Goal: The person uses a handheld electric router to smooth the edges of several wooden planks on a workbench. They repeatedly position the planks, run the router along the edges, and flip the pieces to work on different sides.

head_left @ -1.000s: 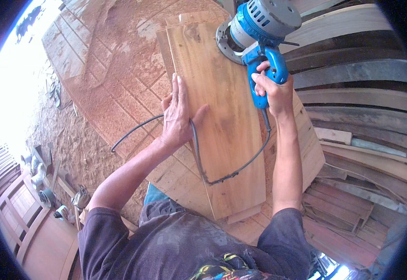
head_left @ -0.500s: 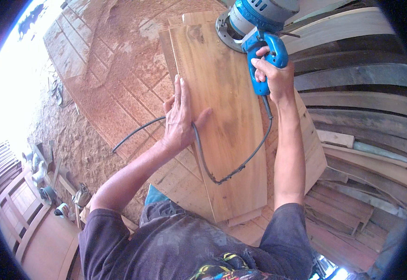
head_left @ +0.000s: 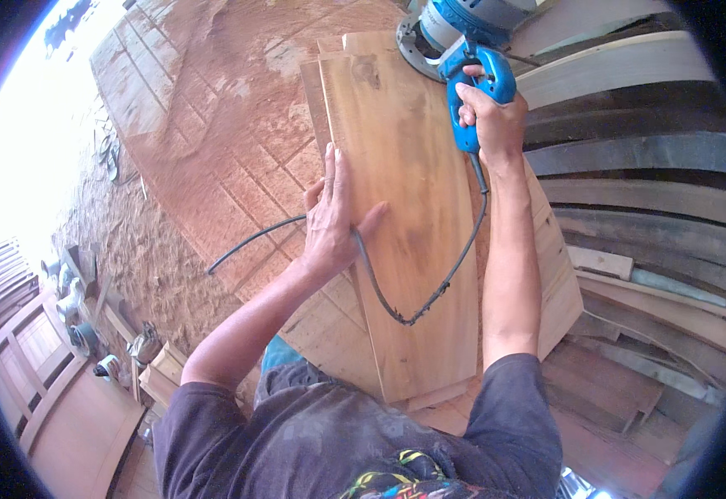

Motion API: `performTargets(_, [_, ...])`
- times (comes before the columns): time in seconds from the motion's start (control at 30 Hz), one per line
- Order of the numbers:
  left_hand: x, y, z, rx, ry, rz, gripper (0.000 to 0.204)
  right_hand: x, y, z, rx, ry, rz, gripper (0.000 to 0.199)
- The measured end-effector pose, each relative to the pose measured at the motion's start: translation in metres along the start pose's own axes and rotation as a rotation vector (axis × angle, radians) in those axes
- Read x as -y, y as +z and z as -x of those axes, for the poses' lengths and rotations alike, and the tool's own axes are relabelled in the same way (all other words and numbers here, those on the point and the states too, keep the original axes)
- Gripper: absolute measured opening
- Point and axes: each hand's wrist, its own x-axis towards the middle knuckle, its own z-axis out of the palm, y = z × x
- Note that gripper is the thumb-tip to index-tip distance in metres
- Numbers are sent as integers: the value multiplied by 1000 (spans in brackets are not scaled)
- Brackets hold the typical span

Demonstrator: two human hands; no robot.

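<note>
My left hand (head_left: 332, 218) presses flat, fingers spread, on the wooden board (head_left: 408, 224) to pin it, while my right hand (head_left: 489, 121) clamps the blue power tool (head_left: 461, 37) handle at its far end.

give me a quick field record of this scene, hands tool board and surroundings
left hand: left hand flat on the wooden board, over the black cord
right hand: right hand gripping the blue power tool by its handle
tool position: at the board's far end
surface: sawdust-covered workbench
right side: stacked planks
</note>
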Motion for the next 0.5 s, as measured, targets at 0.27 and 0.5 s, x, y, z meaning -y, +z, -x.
performTargets(0.27, [-3,0,-3,-39,-21,55,100,8,-9,58,-198,46,-161,28])
performTargets(0.5, [4,6,3,-85,18,48,99,48,-62,229,-435,147,-112,29])
